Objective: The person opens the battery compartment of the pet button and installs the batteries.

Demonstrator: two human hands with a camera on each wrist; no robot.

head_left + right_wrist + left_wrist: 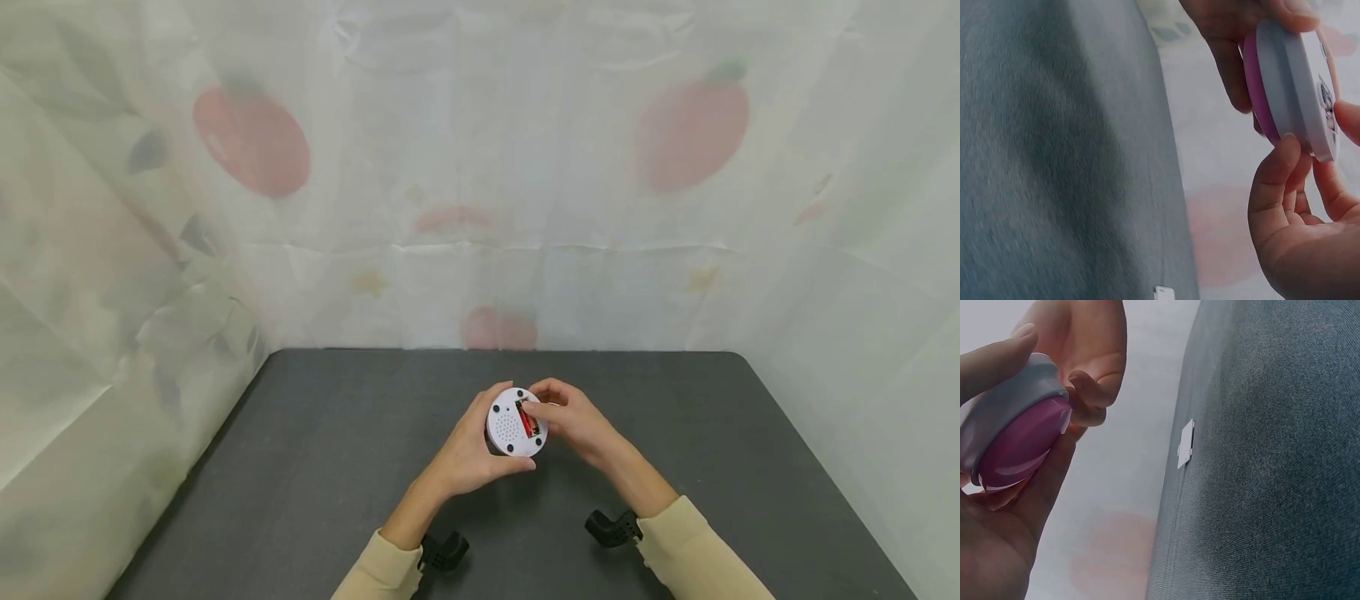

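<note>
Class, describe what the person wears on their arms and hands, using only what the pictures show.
Both hands, left hand and right hand, are bare, with no gloves. Cream long sleeves end just short of the wrists. A black camera mount is strapped under each wrist.

Head view: even, diffuse light, moderately bright, source not identifiable. The translucent printed curtain (480,167) behind the dark table (300,467) reads washed out and low in contrast. Soft, faint shadow falls on the table just beneath the round white device (516,422); no hard shadows, no glare. Curtain folds bow outward left and right of the table, consistent with wide-angle distortion.

Left wrist view: the device (1016,434) and nearby fingers are soft, out of focus; the table weave beside them is sharper. A pale sheen on its purple face, possibly reflection.

Right wrist view: dim, slightly hazy; the table surface left of the device (1291,87) is smeared
</note>
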